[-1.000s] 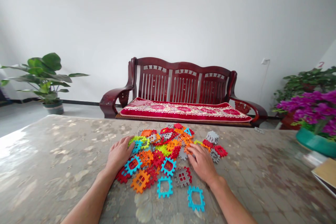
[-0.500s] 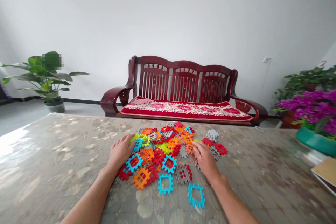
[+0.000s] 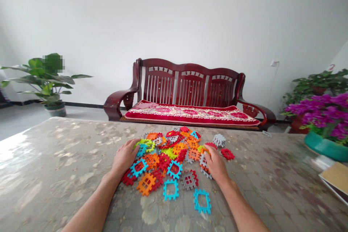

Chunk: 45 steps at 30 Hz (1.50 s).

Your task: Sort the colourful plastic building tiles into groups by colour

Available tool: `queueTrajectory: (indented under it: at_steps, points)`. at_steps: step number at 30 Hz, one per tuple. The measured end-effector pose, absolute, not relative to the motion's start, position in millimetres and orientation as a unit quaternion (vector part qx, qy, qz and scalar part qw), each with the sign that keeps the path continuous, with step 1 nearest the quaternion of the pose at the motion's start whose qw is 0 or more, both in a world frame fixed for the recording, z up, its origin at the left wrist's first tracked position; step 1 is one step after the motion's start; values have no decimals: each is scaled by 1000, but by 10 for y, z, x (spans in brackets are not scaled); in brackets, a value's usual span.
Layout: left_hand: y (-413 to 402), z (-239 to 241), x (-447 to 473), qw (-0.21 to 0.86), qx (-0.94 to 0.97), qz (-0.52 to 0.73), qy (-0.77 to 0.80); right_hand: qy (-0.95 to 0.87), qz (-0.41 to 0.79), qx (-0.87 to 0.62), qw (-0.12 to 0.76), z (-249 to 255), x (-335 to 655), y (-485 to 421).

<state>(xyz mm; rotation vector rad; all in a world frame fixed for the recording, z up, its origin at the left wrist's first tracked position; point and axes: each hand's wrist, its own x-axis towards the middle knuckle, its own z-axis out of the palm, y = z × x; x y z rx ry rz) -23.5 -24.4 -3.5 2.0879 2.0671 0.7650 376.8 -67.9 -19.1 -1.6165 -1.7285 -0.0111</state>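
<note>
A heap of flat plastic waffle-block tiles (image 3: 174, 150) in red, orange, blue, green and grey lies on the patterned table (image 3: 54, 174). My left hand (image 3: 124, 158) rests flat on the heap's left edge, fingers spread over green and blue tiles. At the right side of the heap, my right hand (image 3: 216, 165) has its fingers curled against a few grey and orange tiles (image 3: 203, 163). Two blue frame tiles (image 3: 201, 201) lie apart near me.
A dark wooden bench (image 3: 190, 98) with a red cushion stands behind the table. A leafy potted plant (image 3: 46, 79) is at the far left. At the right table edge are a teal pot of purple flowers (image 3: 326, 130) and a book (image 3: 335, 183).
My right hand has slid right and toward me, dragging a few grey and orange tiles to the heap's right side. The left hand has stayed put.
</note>
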Motion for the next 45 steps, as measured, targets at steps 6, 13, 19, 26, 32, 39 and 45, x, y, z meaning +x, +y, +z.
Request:
queueTrajectory:
  at_steps: [6, 13, 19, 26, 32, 39, 45]
  points:
    - [-171, -104, -249, 97, 687, 330, 640, -676, 9, -591, 440, -172, 3730, -693]
    - [-184, -72, -205, 146, 627, 412, 644, -607, -26, -617, 500, -154, 3932, -648]
    - [-218, -3, -210, 133, 606, 412, 667, -534, -25, -675, 508, -185, 4168, -669]
    - [-189, -45, -242, 159, 607, 391, 673, -602, -51, -679, 418, -99, 3983, -786]
    - [-182, -29, -228, 103, 640, 332, 685, -625, -80, -697, 342, -36, 3920, -832]
    - [-178, -20, -230, 103, 652, 310, 684, -636, 55, -629, 444, -102, 3842, -784]
    - [-177, -31, -233, 97, 649, 314, 686, -558, -11, -712, 426, -150, 3982, -767]
